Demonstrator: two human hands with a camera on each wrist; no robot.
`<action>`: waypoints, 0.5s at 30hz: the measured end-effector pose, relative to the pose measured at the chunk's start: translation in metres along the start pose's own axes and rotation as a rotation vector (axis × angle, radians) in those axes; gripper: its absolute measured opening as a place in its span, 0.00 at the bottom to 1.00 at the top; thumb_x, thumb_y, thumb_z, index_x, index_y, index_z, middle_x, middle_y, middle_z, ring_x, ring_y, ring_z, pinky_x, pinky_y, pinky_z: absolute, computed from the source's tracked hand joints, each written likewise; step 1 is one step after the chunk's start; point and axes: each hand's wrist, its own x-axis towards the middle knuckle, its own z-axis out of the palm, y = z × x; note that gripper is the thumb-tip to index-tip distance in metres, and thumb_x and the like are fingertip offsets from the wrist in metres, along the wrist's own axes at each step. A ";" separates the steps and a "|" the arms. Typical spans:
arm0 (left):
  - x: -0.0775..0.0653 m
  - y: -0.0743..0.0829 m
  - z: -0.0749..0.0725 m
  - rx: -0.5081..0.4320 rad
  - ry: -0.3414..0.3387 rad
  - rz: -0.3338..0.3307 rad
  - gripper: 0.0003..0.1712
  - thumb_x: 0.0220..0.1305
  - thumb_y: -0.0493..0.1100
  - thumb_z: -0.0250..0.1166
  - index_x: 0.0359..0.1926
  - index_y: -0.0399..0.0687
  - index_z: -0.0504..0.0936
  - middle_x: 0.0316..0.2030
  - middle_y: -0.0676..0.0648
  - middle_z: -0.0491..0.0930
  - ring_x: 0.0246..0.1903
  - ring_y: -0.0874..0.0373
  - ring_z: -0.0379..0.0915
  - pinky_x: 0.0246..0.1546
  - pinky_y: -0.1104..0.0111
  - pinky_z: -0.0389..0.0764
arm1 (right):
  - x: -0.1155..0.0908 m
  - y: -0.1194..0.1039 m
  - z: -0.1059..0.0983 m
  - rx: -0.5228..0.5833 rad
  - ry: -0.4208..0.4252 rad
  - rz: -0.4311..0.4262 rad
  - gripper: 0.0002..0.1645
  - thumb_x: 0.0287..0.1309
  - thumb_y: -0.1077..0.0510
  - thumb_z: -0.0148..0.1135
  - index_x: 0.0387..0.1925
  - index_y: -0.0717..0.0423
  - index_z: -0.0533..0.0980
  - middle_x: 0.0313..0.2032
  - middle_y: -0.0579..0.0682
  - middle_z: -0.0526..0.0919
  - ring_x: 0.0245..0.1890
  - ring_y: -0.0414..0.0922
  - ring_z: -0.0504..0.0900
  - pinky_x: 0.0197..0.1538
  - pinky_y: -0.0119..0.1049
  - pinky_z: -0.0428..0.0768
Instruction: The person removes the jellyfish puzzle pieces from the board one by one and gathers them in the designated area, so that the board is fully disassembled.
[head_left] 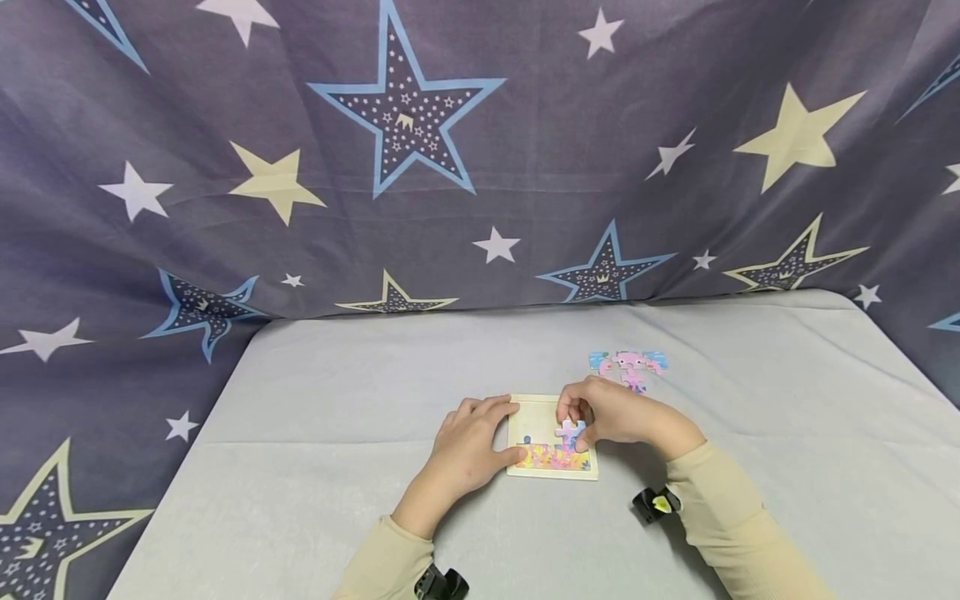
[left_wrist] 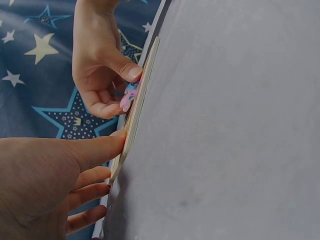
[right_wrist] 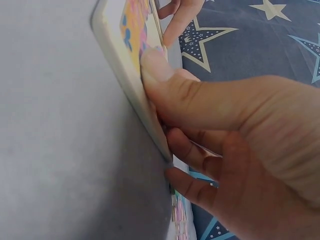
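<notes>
A shallow wooden jigsaw tray (head_left: 534, 417) lies on the cloth in front of me. Yellow-and-pink jigsaw pieces (head_left: 542, 457) fill its near strip, while pale wood shows above them. My left hand (head_left: 463, 446) grips the tray's left side, the thumb on the near left part and the fingers by the far left corner. Over the tray's right part, my right hand (head_left: 621, 415) pinches a pink-and-blue jigsaw piece (head_left: 567, 431) between thumb and fingers. That piece (left_wrist: 129, 97) appears tilted in the left wrist view. Whether it touches its neighbours I cannot tell.
Several pink-and-blue loose pieces (head_left: 630, 362) lie together beyond the right hand, partly hidden by it. A grey cloth (head_left: 300, 467) covers the table. Behind it hangs a dark star-patterned curtain (head_left: 540, 125). Each wrist carries a black camera strap.
</notes>
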 end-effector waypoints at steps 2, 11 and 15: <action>0.000 0.000 0.000 -0.003 -0.002 -0.001 0.34 0.59 0.53 0.72 0.65 0.48 0.76 0.67 0.49 0.70 0.61 0.50 0.64 0.61 0.52 0.65 | -0.001 0.000 0.000 0.004 -0.005 0.008 0.20 0.38 0.68 0.79 0.33 0.56 0.77 0.26 0.44 0.72 0.26 0.39 0.69 0.31 0.30 0.72; 0.000 -0.001 0.001 -0.003 -0.007 -0.002 0.34 0.59 0.53 0.72 0.65 0.48 0.75 0.68 0.49 0.69 0.62 0.50 0.63 0.61 0.52 0.64 | -0.002 -0.002 0.001 0.019 -0.009 0.021 0.21 0.41 0.67 0.78 0.34 0.54 0.75 0.26 0.43 0.72 0.28 0.40 0.69 0.33 0.31 0.71; 0.000 -0.001 0.001 -0.008 -0.008 -0.002 0.34 0.60 0.53 0.71 0.65 0.48 0.75 0.68 0.49 0.69 0.62 0.50 0.63 0.61 0.52 0.64 | -0.002 -0.002 0.001 0.028 -0.014 0.031 0.21 0.42 0.67 0.77 0.36 0.54 0.75 0.26 0.43 0.72 0.28 0.39 0.68 0.33 0.31 0.70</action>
